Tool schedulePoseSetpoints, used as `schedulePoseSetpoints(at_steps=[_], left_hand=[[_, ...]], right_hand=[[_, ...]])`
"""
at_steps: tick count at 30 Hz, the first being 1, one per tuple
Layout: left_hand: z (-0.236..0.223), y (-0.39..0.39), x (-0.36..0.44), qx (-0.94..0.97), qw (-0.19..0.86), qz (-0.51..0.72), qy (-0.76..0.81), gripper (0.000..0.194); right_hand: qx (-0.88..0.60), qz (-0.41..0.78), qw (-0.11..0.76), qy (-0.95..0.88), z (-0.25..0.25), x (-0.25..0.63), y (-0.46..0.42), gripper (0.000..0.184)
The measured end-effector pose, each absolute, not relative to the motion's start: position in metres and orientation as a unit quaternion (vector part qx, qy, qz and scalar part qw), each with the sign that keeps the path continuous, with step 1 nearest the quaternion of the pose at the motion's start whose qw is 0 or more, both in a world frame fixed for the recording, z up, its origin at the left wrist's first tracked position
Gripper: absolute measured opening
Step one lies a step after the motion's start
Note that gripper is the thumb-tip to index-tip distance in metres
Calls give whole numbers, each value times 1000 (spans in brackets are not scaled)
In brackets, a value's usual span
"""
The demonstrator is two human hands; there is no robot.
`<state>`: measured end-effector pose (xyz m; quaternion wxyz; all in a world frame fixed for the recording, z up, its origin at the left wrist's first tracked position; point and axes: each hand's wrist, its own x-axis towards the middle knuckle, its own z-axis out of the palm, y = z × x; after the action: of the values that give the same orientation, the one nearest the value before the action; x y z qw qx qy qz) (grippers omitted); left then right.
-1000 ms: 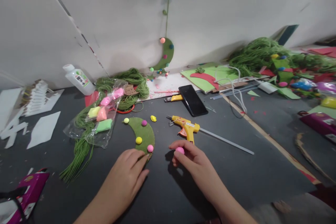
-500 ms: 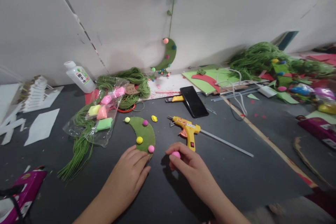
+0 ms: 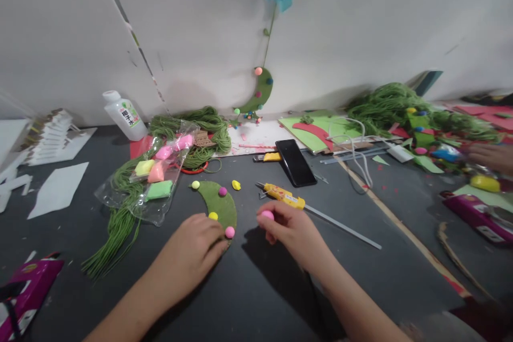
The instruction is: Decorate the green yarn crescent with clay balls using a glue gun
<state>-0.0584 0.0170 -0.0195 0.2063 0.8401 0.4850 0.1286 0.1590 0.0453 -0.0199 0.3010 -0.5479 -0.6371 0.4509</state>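
Note:
A green felt crescent lies on the dark table, dotted with small yellow and pink balls. My left hand rests flat on its near end with fingers stretched out, holding nothing. My right hand pinches a small pink clay ball just right of the crescent. Right behind that hand lies a yellow glue gun with a long glue stick. A loose yellow ball sits beside the crescent.
A clear bag of coloured clay lies on green yarn at left, near a white bottle. A black phone, a white cable and felt scraps sit behind. Another person's hand shows at the right edge. A finished crescent hangs on the white board.
My right hand has lifted the pink ball up and away from me, now covering the glue gun's handle. My left hand stays on the crescent. The view tilted up slightly.

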Motion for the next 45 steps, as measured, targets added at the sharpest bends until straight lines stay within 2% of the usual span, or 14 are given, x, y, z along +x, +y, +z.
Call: schedulePoseSetpoints(at_steps=[2,7,10,14,21,24,27,30,34,36,41,45], left_hand=[[-10,31,-69,784,225,194,545,24],[-15,52,-95,592,232,382,671,24],[-32,53,-102,583,255,388,667,24],[-41,52,-100,597,278,380,650,24],[-35,49,-96,576,300,407,642,23],[-36,47,-94,557,333,427,630,22],[-37,46,-89,523,394,455,603,25],[-32,45,-79,483,472,485,556,36],[-10,44,-62,312,706,485,412,49],[3,43,-54,181,772,491,360,47],[22,40,-39,93,739,548,381,32],[15,43,-32,101,694,594,395,28]], right_hand=[[-555,327,290,-708,-13,157,67,14],[-543,224,220,-778,-14,133,130,24],[-543,176,156,-806,-25,117,158,20],[-539,130,85,-828,-34,108,170,28],[-530,102,55,-840,-41,101,145,22],[-523,124,73,-840,-48,99,137,14],[-525,157,126,-827,-39,102,128,6],[-516,207,186,-810,-13,100,107,10],[-410,321,297,-800,12,83,73,14],[-354,288,327,-827,12,74,63,11],[-322,82,358,-873,4,72,56,20],[-302,88,355,-880,13,85,56,20]])
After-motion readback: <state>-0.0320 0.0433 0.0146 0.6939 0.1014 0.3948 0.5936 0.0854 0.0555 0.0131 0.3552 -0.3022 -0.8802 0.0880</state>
